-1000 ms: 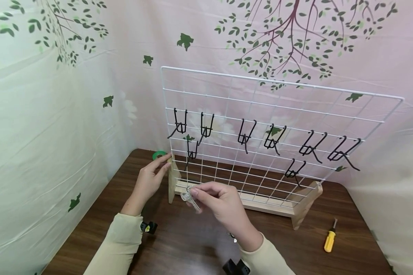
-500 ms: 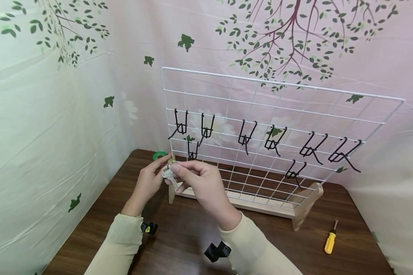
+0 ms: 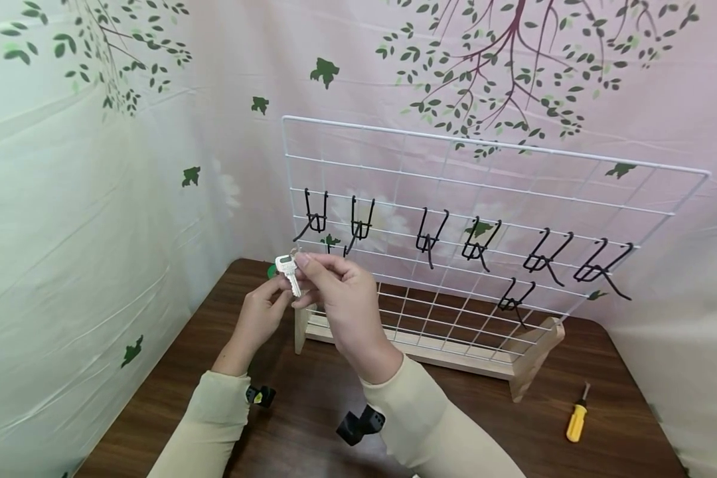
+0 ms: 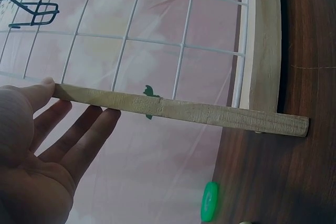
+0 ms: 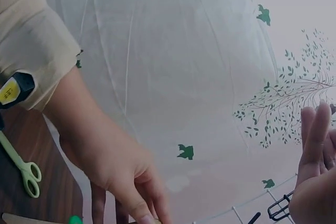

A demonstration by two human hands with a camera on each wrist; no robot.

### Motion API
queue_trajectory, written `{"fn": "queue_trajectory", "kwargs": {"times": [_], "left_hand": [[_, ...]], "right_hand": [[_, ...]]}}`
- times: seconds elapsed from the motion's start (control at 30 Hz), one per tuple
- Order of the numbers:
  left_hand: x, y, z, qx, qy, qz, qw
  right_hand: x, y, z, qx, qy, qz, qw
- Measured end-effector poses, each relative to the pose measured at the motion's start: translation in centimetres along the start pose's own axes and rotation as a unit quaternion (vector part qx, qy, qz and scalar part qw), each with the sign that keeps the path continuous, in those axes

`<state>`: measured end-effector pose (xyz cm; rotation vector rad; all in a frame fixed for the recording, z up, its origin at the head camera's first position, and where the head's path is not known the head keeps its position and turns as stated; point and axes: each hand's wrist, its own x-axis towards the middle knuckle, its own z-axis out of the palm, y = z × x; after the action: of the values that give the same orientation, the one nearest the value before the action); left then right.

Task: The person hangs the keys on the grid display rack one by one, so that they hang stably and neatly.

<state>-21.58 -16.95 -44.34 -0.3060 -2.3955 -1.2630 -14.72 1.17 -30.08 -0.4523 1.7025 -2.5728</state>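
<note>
Left hand (image 3: 259, 320) grips rack (image 4: 184, 109) holding hooks (image 3: 540, 259); right hand (image 3: 352, 311) pinches key (image 3: 289, 271)

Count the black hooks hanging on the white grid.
8 black hooks: two upper left, two upper middle, two upper right, one lower right, one lower left mostly hidden behind the right hand, which may hide more.

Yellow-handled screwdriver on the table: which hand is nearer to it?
Right. In the head view, the right hand, holding a key, is up and left of the screwdriver; the left hand, pinching the stand's wooden upright, is farther left.
</note>
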Motion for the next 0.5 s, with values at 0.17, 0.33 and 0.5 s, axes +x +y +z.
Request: {"fn": "queue_trajectory", "kwargs": {"times": [0.17,0.33,0.5], "left_hand": [[-0.06,0.0,0.09,-0.008,-0.003,-0.006,0.9999],[-0.01,-0.04,0.06,-0.001,-0.001,0.007,1.0],[0.02,-0.13,-0.05,0.002,0.002,0.015,0.9999]], "right_hand": [[0.32,-0.34,0.22,0.005,0.004,0.001,1.0],[0.66,-0.45,0.48,0.001,0.005,-0.015,1.0],[0.93,-0.4,0.64,0.001,0.001,-0.018,1.0]]}}
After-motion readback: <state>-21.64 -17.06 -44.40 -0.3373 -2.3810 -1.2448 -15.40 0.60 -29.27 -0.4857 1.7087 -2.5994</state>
